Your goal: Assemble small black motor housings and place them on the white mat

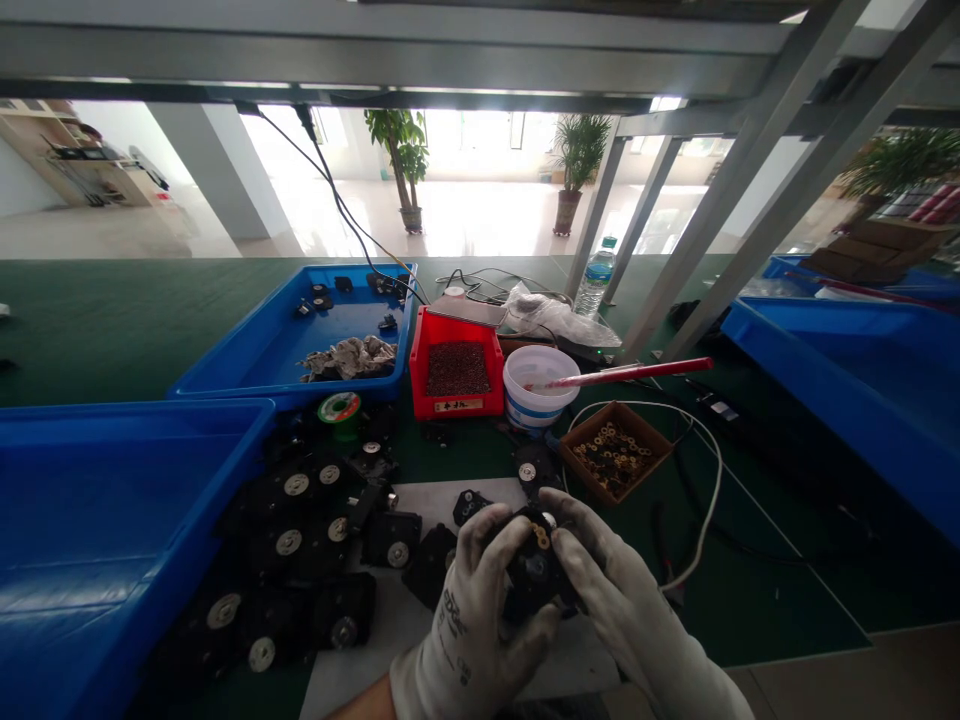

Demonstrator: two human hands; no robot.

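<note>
Both my hands wear whitish gloves. My left hand (480,620) is closed around a black plastic part (534,570), thumb below and fingers over its upper edge. Small brass-coloured rings (540,536) show on the part's face. My right hand (619,590) presses its fingertips to the part's right edge, beside a small whitish round piece (550,521). Whether those fingers pinch a smaller piece is hidden. Under the hands lies a pale grey sheet (375,640). Similar black parts with silver discs (397,553) lie to the left, some on the sheet.
A cardboard box (615,452) holds brass rings. Next to it stand a white tub (541,385) with a red-handled stick (637,371) and a red bin (457,375) of small dark pieces. Blue trays (225,405) flank the green table; a white cable (720,470) loops at right.
</note>
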